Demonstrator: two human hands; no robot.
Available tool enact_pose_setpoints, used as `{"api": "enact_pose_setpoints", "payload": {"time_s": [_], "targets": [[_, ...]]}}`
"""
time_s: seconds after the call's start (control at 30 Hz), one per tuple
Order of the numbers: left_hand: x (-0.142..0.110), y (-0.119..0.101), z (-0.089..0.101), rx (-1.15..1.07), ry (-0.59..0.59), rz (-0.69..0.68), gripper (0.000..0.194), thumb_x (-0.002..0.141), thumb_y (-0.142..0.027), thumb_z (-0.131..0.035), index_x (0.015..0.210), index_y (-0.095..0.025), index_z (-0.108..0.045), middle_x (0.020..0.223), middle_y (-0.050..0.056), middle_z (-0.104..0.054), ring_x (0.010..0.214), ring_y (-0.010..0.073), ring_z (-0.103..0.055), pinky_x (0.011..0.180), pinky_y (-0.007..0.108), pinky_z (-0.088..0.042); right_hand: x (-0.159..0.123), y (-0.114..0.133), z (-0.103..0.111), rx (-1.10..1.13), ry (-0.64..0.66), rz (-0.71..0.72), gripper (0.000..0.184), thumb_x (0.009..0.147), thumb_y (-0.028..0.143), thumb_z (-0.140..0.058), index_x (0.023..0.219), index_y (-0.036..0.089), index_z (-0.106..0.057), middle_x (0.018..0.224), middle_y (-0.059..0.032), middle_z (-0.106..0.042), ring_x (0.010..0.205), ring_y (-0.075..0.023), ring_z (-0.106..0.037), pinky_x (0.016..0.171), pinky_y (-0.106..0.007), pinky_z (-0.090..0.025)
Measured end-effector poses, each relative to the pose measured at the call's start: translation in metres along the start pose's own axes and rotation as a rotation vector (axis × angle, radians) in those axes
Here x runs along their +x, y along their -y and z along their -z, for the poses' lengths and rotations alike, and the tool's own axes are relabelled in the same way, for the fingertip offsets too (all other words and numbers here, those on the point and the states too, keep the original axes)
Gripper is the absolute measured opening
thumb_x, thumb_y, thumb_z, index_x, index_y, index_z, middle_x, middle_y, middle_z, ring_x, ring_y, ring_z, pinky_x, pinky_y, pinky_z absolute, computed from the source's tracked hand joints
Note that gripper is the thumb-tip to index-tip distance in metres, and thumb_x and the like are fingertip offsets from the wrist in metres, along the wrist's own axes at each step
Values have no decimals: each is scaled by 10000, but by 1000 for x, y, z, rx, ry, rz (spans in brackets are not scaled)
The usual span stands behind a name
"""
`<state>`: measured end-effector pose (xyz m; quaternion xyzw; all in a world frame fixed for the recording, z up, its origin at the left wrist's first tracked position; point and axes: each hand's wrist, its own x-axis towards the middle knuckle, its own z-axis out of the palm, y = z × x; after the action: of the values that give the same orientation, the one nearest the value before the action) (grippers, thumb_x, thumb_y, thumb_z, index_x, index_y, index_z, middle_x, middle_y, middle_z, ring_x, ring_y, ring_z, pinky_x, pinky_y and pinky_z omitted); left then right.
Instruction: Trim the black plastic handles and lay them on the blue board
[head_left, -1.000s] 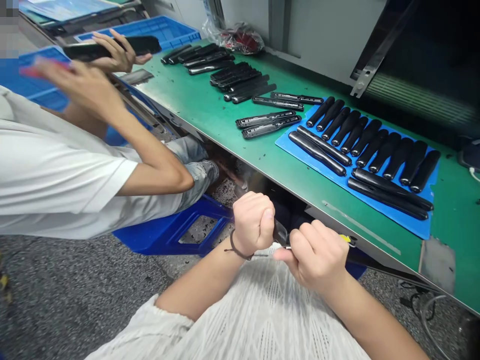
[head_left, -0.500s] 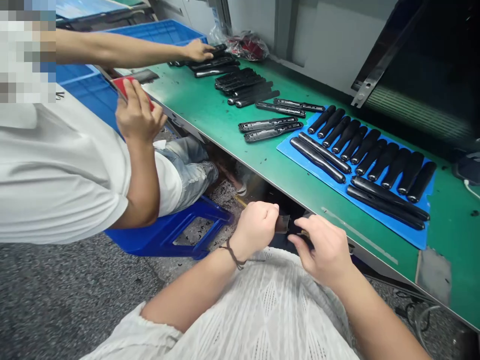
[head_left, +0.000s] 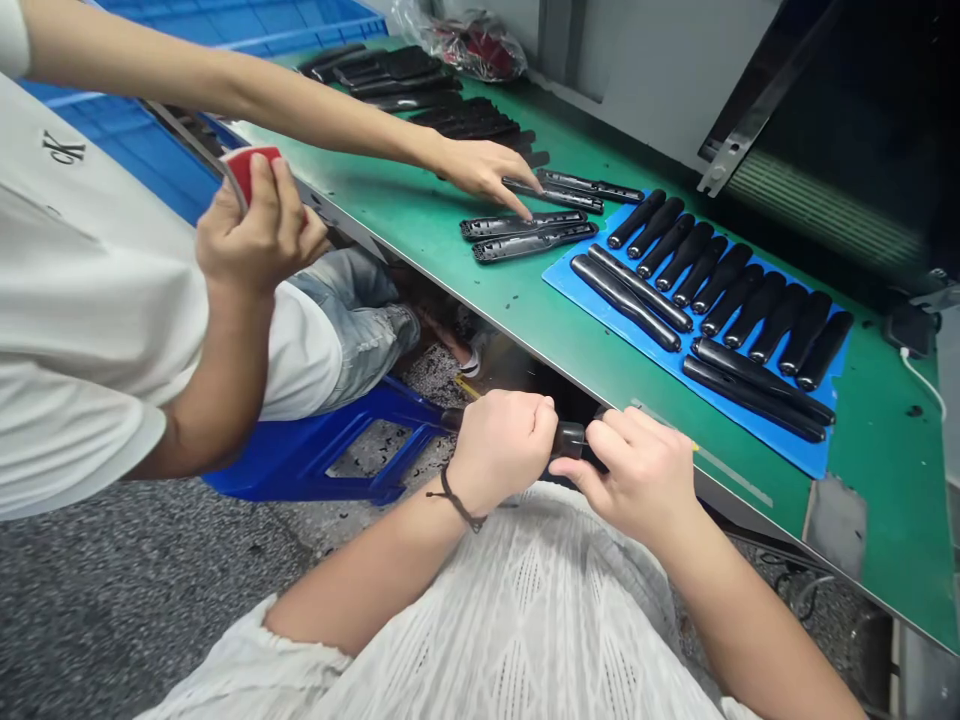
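My left hand (head_left: 504, 448) is wrapped round a black plastic handle casing (head_left: 568, 440) held low in front of me, just off the bench edge. One end of the casing sticks out to the right of the fist; a dark part shows to its left. My right hand (head_left: 639, 468) is closed close to that right end, thumb beneath it. A small yellow tip shows behind the right hand, but what the fingers grip is mostly hidden. On the bench, a blue mat (head_left: 559, 275) carries several similar black casings (head_left: 784, 320), most of them in a slanted row.
A co-worker at left reaches across the green bench (head_left: 420, 225), one hand (head_left: 487, 172) at open black shells (head_left: 529, 240). Their other hand holds a red pad (head_left: 251, 172). Behind are more black parts, a plastic bag (head_left: 480, 45) and blue crates. A blue stool (head_left: 300, 465) stands below.
My right hand has closed and come nearer to the casing's end, which shows more now. The co-worker's reaching hand has moved from the far pile to the nearer open shells. The view has shifted slightly.
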<state>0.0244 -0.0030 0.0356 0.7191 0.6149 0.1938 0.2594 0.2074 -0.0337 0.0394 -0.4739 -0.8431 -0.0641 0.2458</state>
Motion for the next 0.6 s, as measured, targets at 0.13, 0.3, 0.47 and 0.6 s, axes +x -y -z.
{"api": "enact_pose_setpoints", "payload": {"time_s": [0.13,0.3,0.47,0.6], "targets": [[1,-2,-3,-50,27,49,462,995,-338,-352,553,-205,-344,543,18,-462,533,153,-367,602,361,-168,-4,-1,-5,-131,-110,80,496,1017,558,-579,671,210,-510,626,8,-456,649,-154,-326,590,-330,-196],[6,1,-19,-234,135,22,452,1009,-318,-332,571,-214,-359,555,10,-446,552,152,-368,599,351,-199,-12,-6,-18,-326,-241,150,421,1038,528,-551,789,195,-619,627,-7,-475,648,-169,-324,592,-351,-171],[15,13,-40,-590,265,-7,450,999,-372,-351,575,-227,-318,549,-11,-409,554,139,-362,564,307,-290,-19,-16,-29,-191,-283,295,212,982,386,-688,872,212,-638,609,30,-469,611,-147,-358,582,-339,-188],[19,17,-40,-622,204,17,470,1001,-434,-357,580,-228,-321,555,-19,-379,530,128,-358,519,283,-308,-24,-22,-23,-50,-205,183,275,983,121,-595,1251,174,-629,767,-12,-623,673,-153,-492,615,-307,-325]]}}
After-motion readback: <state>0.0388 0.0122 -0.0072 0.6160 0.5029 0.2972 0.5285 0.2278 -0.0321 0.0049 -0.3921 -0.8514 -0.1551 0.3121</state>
